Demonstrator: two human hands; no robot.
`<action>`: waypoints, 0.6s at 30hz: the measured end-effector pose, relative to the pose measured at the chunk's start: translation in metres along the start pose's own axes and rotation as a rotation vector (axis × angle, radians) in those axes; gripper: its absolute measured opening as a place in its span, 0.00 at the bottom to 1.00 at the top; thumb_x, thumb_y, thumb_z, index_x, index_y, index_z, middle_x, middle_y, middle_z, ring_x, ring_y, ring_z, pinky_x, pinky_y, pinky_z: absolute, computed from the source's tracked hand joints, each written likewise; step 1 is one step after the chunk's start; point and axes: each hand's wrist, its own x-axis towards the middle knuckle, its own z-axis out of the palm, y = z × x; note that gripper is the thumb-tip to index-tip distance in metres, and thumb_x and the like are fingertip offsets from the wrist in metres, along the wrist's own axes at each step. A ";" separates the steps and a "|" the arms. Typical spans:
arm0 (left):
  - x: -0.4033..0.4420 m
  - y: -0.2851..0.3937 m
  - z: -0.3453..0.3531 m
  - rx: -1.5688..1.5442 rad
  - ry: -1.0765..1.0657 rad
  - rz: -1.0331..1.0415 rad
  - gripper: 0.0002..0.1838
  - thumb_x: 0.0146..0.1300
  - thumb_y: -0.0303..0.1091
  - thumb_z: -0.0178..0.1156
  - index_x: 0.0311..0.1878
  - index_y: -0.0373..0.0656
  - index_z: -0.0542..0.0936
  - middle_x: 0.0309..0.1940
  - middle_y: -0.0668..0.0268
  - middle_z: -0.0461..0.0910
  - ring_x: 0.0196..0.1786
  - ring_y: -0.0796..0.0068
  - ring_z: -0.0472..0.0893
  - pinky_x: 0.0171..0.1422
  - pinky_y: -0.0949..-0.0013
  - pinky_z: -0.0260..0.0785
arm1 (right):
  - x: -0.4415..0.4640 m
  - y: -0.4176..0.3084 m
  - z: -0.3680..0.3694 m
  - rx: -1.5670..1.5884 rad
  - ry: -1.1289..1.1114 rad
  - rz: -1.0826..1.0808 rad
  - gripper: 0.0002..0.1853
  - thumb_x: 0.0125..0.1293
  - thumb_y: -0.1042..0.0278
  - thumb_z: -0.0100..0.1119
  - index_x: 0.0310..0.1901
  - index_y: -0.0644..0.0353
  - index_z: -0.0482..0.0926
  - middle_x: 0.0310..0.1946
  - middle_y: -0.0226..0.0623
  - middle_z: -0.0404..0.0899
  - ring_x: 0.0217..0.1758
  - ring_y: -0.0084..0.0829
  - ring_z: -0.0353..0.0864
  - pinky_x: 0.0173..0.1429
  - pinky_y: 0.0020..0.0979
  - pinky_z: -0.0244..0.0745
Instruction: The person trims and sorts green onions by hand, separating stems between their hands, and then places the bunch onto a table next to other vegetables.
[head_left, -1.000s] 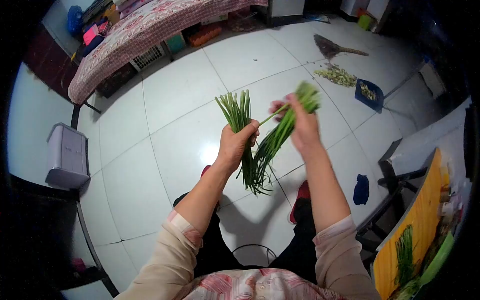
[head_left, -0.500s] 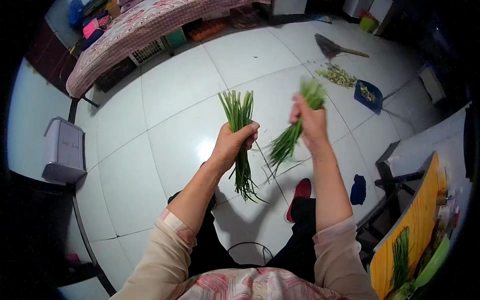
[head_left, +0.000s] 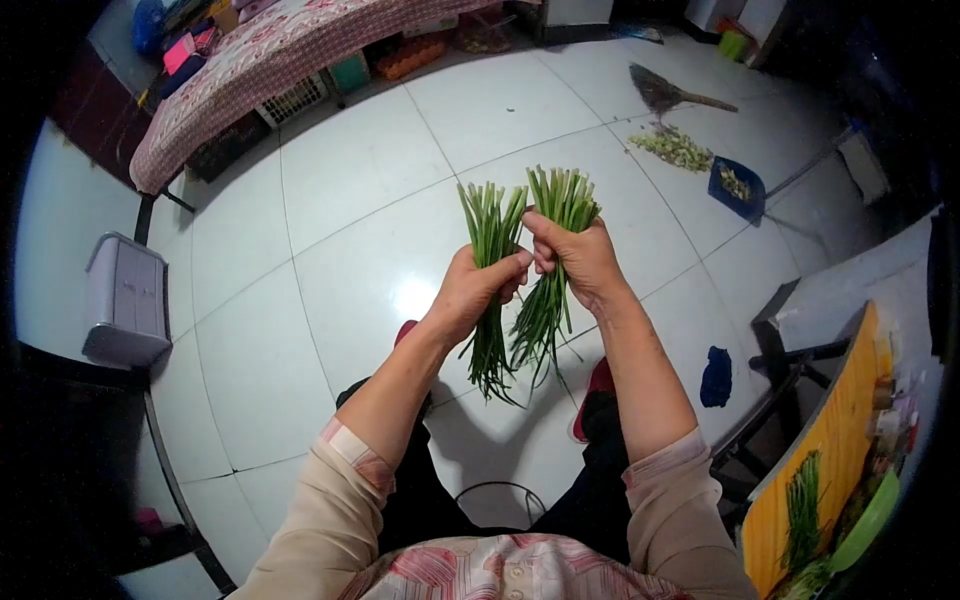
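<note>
Two bunches of long green stalks hang side by side in front of me, pale cut ends up and thin dark leaves down. My left hand (head_left: 482, 285) is wrapped round the middle of the left bunch (head_left: 489, 225). Around the right bunch (head_left: 563, 198), my right hand (head_left: 578, 252) is closed, its thumb near the left bunch. The fingers of both hands are close together. More green stalks (head_left: 803, 505) lie on a yellow wooden board (head_left: 835, 430) at the lower right.
A broom (head_left: 680, 92), a heap of plant scraps (head_left: 672, 150) and a blue dustpan (head_left: 737, 190) are on the tiled floor at the upper right. A dark blue cloth (head_left: 716, 377) lies nearer. At the left stands a lilac cabinet (head_left: 128, 300); behind is a cloth-covered table (head_left: 270, 75).
The right hand has come left with its bunch, from apart to close beside the left one. Its bunch, blurred before, is now sharp. The left hand has kept hold of its bunch.
</note>
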 end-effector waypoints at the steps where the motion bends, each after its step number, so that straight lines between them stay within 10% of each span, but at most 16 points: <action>1: 0.000 0.000 0.001 0.003 -0.009 0.006 0.09 0.62 0.37 0.61 0.33 0.41 0.76 0.23 0.72 0.73 0.23 0.84 0.69 0.28 0.78 0.60 | 0.000 0.000 -0.001 0.019 -0.013 -0.001 0.08 0.61 0.69 0.64 0.35 0.63 0.77 0.16 0.26 0.70 0.15 0.19 0.67 0.21 0.22 0.63; 18: 0.010 -0.003 0.000 -0.239 0.127 0.083 0.13 0.61 0.36 0.62 0.41 0.36 0.75 0.28 0.64 0.78 0.26 0.81 0.74 0.28 0.78 0.67 | 0.006 0.014 -0.023 0.154 0.004 -0.025 0.12 0.62 0.63 0.64 0.41 0.62 0.78 0.17 0.27 0.72 0.18 0.21 0.69 0.25 0.24 0.65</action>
